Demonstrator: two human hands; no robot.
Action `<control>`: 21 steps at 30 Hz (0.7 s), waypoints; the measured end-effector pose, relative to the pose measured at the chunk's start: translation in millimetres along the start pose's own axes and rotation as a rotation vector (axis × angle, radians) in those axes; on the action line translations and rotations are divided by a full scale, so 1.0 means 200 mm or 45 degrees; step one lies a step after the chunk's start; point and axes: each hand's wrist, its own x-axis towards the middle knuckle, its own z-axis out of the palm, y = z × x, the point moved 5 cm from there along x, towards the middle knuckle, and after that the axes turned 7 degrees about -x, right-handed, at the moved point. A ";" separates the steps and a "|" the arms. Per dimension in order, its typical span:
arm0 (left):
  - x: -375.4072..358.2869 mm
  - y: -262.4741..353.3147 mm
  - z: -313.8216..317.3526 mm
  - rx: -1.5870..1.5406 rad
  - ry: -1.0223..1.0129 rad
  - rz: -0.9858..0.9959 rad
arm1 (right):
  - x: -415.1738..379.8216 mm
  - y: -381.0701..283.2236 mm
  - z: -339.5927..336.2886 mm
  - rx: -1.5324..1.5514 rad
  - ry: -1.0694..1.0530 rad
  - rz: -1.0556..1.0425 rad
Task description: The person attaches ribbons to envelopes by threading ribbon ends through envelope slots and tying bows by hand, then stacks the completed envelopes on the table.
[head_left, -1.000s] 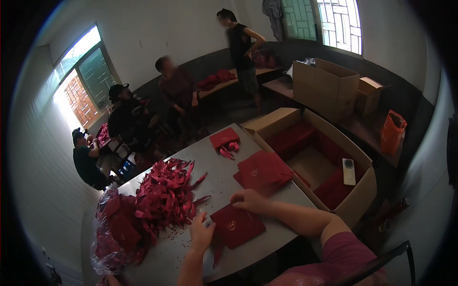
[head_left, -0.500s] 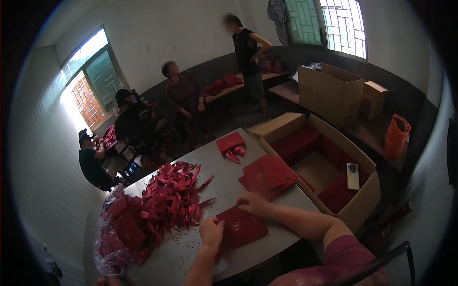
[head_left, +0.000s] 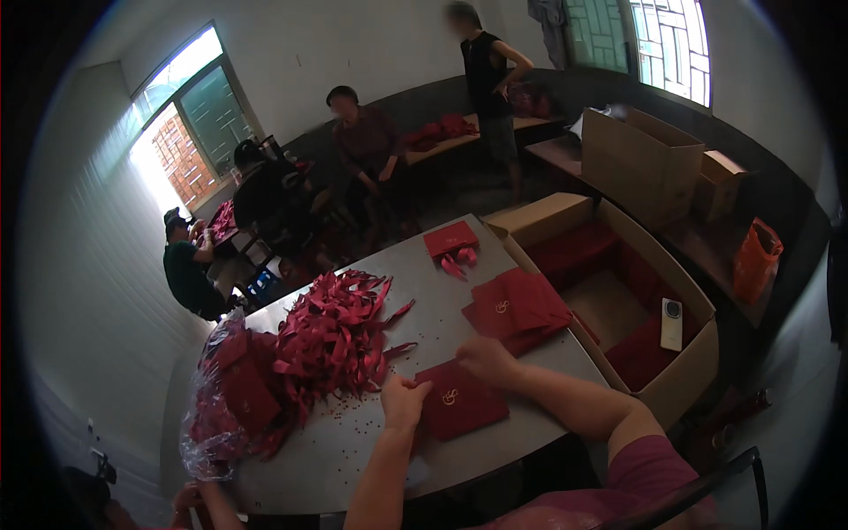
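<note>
A red bag with a gold emblem (head_left: 463, 405) lies flat on the grey table (head_left: 309, 468) in front of me. My left hand (head_left: 404, 402) is closed at its upper left corner, thumb and fingers pinched together; what they hold is too small to make out. Over the bag's top edge is my right hand (head_left: 486, 361), its fingers curled and blurred. Behind it lies a stack of similar red bags (head_left: 521, 309). A heap of red ribbons (head_left: 331, 340) spreads to the left, with small dark bits scattered on the tabletop.
Clear plastic wrapping with red bags (head_left: 238, 389) sits at the left. One red bag with ribbons (head_left: 450, 238) lies at the far edge. An open carton (head_left: 658, 256) holding red bags and a phone (head_left: 671, 325) stands right. Another person's hands (head_left: 199, 499) show lower left. Several people are beyond.
The view has shifted, so the scene sits further right. My left hand has moved slightly up along the bag's corner. My right hand has lifted a little and its fingers are more curled.
</note>
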 end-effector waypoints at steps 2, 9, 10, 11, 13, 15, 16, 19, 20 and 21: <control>-0.01 0.03 0.01 -0.058 0.003 -0.040 | 0.00 0.00 0.00 -0.053 0.022 -0.036; 0.07 -0.06 0.08 -0.566 -0.160 -0.228 | -0.01 -0.04 -0.04 -0.191 0.003 0.030; 0.08 -0.08 0.10 -0.587 -0.168 -0.169 | -0.01 -0.05 -0.03 -0.204 -0.006 0.015; 0.06 -0.10 0.11 -0.589 -0.152 -0.222 | -0.01 -0.05 -0.03 -0.223 -0.004 -0.005; 0.03 -0.07 0.13 -0.931 -0.244 -0.403 | -0.01 -0.09 -0.04 -0.226 -0.028 0.008; 0.03 -0.08 0.12 -0.975 -0.276 -0.462 | -0.01 -0.10 -0.05 -0.240 -0.039 0.017; 0.02 -0.09 0.12 -1.020 -0.312 -0.498 | -0.01 -0.10 -0.04 -0.273 -0.040 0.002; 0.00 -0.09 0.10 -1.075 -0.379 -0.643 | 0.00 -0.12 -0.04 -0.373 -0.066 -0.073; -0.01 -0.08 0.10 -1.088 -0.373 -0.663 | 0.00 -0.14 -0.04 -0.450 -0.065 -0.139; -0.02 -0.06 0.09 -1.052 -0.352 -0.637 | 0.01 -0.16 -0.04 -0.451 -0.089 -0.138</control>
